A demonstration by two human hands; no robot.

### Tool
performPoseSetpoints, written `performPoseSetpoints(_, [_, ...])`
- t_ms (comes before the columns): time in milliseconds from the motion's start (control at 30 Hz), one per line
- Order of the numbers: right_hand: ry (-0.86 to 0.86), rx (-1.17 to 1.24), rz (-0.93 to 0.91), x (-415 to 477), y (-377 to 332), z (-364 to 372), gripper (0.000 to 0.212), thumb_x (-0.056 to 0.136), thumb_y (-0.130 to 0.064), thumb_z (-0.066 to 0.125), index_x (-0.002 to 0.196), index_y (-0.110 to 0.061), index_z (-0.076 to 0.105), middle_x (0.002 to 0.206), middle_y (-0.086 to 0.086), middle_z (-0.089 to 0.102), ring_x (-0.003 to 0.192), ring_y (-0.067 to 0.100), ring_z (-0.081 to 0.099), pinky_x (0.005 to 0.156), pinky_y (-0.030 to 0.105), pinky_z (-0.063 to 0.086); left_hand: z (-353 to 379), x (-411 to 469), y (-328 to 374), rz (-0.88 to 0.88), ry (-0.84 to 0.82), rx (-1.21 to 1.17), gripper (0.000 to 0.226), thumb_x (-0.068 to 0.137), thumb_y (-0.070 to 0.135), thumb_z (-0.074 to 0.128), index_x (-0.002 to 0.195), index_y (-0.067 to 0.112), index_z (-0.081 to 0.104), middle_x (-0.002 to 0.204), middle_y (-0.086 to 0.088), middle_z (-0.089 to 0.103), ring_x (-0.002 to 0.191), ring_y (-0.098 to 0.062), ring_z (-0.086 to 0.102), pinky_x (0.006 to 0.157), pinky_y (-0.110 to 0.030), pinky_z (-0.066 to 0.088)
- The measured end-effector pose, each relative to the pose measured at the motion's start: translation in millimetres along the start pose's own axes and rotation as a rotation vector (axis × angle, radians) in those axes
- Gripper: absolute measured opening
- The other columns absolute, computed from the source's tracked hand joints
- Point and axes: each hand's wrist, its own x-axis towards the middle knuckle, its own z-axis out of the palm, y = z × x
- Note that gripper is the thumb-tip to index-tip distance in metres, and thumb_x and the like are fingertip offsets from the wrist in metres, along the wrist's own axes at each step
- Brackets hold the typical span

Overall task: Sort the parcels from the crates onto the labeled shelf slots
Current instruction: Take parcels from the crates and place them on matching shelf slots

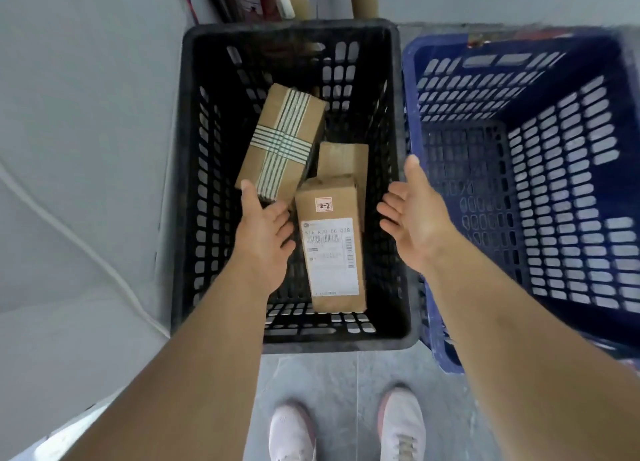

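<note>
Reaching into the black crate [398, 183], both hands are seen spread wide with nothing gripped. The left hand [265, 223] is lowered beside the near end of the striped-tape parcel [282, 143]; its fingertips look to be at that parcel's corner, though actual contact cannot be told. The right hand [410, 211] is held open, palm inward, above the crate's right wall, apart from any parcel.

Between the two hands lies the labelled parcel [330, 246]: a shipping label faces up, and a small sticker that seems to read "2-2" is set above it. It is judged the likely next pick, with the hands bracketing it, but that is inference only.

Just beyond it, partly covered by it, a plain parcel [343, 159] is seen. The striped-tape parcel is tilted, leaning toward the crate's left wall, ahead of the left hand.

Three parcels are thus counted in the black crate; anything under them is hidden.

To the right of the right hand, touching the black crate or nearly so, the blue crate [519, 149] is seen with no parcels in its visible part.

Progress is judged late: one crate appears cleared, three parcels are left. The shelf slots are not in view, so placements cannot be checked.
</note>
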Motion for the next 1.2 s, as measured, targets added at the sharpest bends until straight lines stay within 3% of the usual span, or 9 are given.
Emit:
performPoseSetpoints(167, [-0.043, -0.135, 0.033, 23, 14, 6, 0.069, 0.099, -0.06, 0.029, 0.147, -0.01, 0.038, 0.148, 0.005, 0.044, 0.134, 0.02, 0.042, 0.108, 0.036, 0.029, 4, 15, -12, -0.038, -0.036, 0.061, 0.08, 0.096, 0.066, 0.017, 0.15, 0.008, 0.03, 0.157, -0.006, 0.032, 0.145, -0.02, 0.028, 0.12, -0.041, 0.017])
performPoseSetpoints(300, [-0.092, -0.14, 0.05, 30, 26, 5, 0.045, 0.102, -0.051, 0.03, 0.108, -0.019, 0.061, 0.091, -0.006, 0.07, 0.075, 0.005, 0.064, 0.07, 0.019, 0.044, 4, 19, -21, -0.046, -0.094, -0.012, 0.074, 0.099, 0.059, 0.024, 0.15, 0.005, 0.031, 0.154, -0.01, 0.037, 0.141, -0.021, 0.036, 0.119, -0.039, 0.025])
performPoseSetpoints(433, [-0.061, -0.119, -0.065, 36, 17, 10, 0.035, 0.105, -0.039, 0.032, 0.1, -0.02, 0.06, 0.078, -0.015, 0.069, 0.056, -0.003, 0.065, 0.048, 0.012, 0.049, 5, 24, -9, 0.022, -0.125, -0.065, 0.071, 0.101, 0.053, 0.025, 0.15, 0.002, 0.026, 0.155, -0.012, 0.033, 0.144, -0.022, 0.031, 0.119, -0.036, 0.022])
performPoseSetpoints(533, [0.047, -0.101, -0.075, 47, 2, 14, 0.048, 0.104, -0.044, 0.032, 0.132, -0.009, 0.051, 0.098, -0.024, 0.051, 0.078, -0.006, 0.053, 0.062, 0.019, 0.044, 5, 37, -7, 0.066, -0.025, 0.006, 0.064, 0.101, 0.053, 0.028, 0.15, 0.012, 0.033, 0.148, -0.003, 0.043, 0.13, -0.014, 0.046, 0.109, -0.034, 0.036])
performPoseSetpoints(600, [0.078, -0.224, 0.038, 51, 12, 17, 0.049, 0.102, -0.049, 0.03, 0.13, -0.016, 0.053, 0.088, -0.016, 0.055, 0.079, 0.0, 0.05, 0.071, 0.026, 0.036, 5, 40, -20, -0.012, 0.055, 0.153, 0.056, 0.099, 0.058, 0.031, 0.137, 0.023, 0.052, 0.134, -0.001, 0.059, 0.108, -0.011, 0.058, 0.089, -0.033, 0.047])
performPoseSetpoints(667, [0.043, -0.304, 0.173, 48, 29, 23, 0.058, 0.099, -0.056, 0.03, 0.127, -0.013, 0.057, 0.105, 0.002, 0.067, 0.087, 0.019, 0.059, 0.076, 0.034, 0.047, 11, 37, -35, -0.102, 0.048, 0.21, 0.049, 0.1, 0.056, 0.031, 0.12, 0.026, 0.064, 0.118, 0.0, 0.068, 0.097, -0.014, 0.064, 0.072, -0.03, 0.052])
performPoseSetpoints(733, [0.033, -0.324, 0.208, 50, 43, 24, 0.06, 0.098, -0.058, 0.03, 0.13, -0.016, 0.059, 0.125, 0.005, 0.065, 0.109, 0.026, 0.06, 0.097, 0.044, 0.047, 17, 37, -43, -0.135, 0.053, 0.192, 0.043, 0.102, 0.052, 0.031, 0.106, 0.028, 0.067, 0.103, 0.001, 0.071, 0.088, -0.015, 0.067, 0.063, -0.029, 0.053])
performPoseSetpoints(900, [0.03, -0.338, 0.17, 48, 44, 22, 0.052, 0.102, -0.051, 0.029, 0.127, -0.017, 0.058, 0.123, 0.001, 0.063, 0.107, 0.021, 0.056, 0.094, 0.036, 0.041, 21, 38, -38, -0.103, 0.039, 0.169, 0.043, 0.1, 0.054, 0.034, 0.104, 0.03, 0.069, 0.105, 0.001, 0.072, 0.098, -0.021, 0.068, 0.092, -0.046, 0.054])
performPoseSetpoints(1200, [-0.005, -0.317, 0.164, 1, 23, 21, 0.059, 0.099, -0.056, 0.027, 0.135, -0.018, 0.055, 0.132, 0.004, 0.06, 0.121, 0.027, 0.054, 0.109, 0.047, 0.038, 28, -8, -22, -0.098, 0.0, 0.155, 0.048, 0.097, 0.061, 0.036, 0.116, 0.031, 0.068, 0.112, 0.001, 0.073, 0.105, -0.024, 0.068, 0.097, -0.051, 0.051])
